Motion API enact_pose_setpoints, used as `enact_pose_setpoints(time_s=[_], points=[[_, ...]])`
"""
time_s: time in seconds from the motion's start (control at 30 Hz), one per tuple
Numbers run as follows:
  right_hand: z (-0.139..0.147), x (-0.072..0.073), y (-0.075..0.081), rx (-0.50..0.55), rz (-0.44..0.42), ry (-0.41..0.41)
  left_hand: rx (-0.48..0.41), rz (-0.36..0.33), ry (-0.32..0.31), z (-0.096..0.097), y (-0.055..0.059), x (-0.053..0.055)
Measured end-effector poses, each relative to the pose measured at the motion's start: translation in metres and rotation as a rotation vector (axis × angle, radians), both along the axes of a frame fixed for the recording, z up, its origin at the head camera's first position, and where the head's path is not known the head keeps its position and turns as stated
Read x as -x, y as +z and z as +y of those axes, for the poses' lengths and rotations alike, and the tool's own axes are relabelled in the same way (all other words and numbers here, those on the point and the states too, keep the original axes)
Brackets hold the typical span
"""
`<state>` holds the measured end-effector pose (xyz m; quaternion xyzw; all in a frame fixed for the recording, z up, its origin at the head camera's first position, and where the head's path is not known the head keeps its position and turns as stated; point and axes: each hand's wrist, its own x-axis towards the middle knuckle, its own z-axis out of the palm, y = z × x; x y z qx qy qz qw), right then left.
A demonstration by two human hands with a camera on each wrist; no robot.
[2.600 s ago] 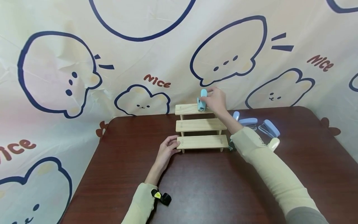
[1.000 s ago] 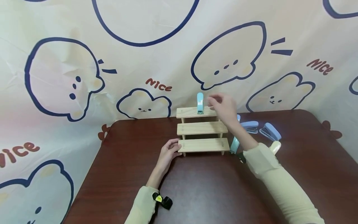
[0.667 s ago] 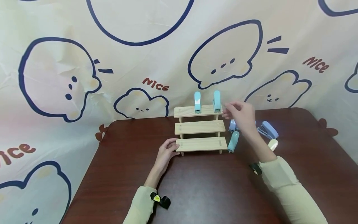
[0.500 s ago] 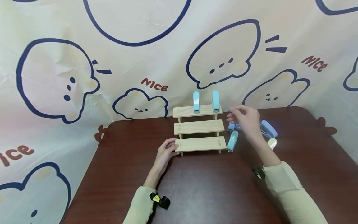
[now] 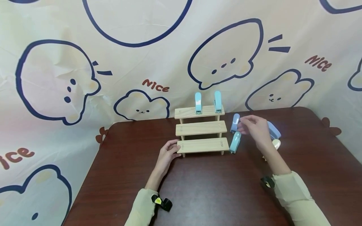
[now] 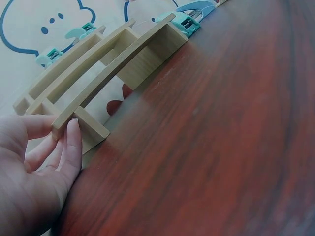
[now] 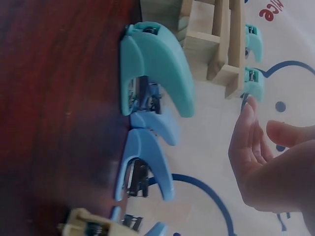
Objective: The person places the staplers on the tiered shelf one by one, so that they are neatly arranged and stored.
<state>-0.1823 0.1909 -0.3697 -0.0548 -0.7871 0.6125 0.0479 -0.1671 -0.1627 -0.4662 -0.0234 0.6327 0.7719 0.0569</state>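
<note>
My left hand (image 5: 167,153) grips the left end of the bottom step of a three-step wooden display rack (image 5: 203,145); in the left wrist view the fingers (image 6: 73,147) pinch the plank's end. Two teal staplers stand on the top step, one near its middle (image 5: 198,103) and one near its right end (image 5: 217,102). My right hand (image 5: 255,128) holds nothing, its fingers loosely bent, above the staplers right of the rack. Nearest it are a blue stapler (image 5: 235,122) and another teal stapler (image 5: 235,142) beside the bottom step.
Another blue stapler (image 5: 273,130) and a cream stapler (image 5: 276,144) lie farther right on the dark wooden table (image 5: 215,188), partly hidden by the right hand and wrist. A printed cloth (image 5: 152,66) hangs close behind the rack.
The right hand has let go of a teal stapler on the top step, then moved right and down over the table staplers. The second teal stapler there came into view. Left hand stays.
</note>
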Motion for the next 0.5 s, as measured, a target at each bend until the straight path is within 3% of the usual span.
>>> enact_pose_setpoints(time_s=[0.27, 0.5], points=[[0.008, -0.003, -0.017, 0.006, -0.052, 0.046, 0.008, -0.011, 0.000, 0.000, 0.000, 0.000], [0.006, 0.001, -0.027, 0.026, -0.033, 0.075, 0.001, -0.010, 0.003, 0.001, 0.001, 0.000]])
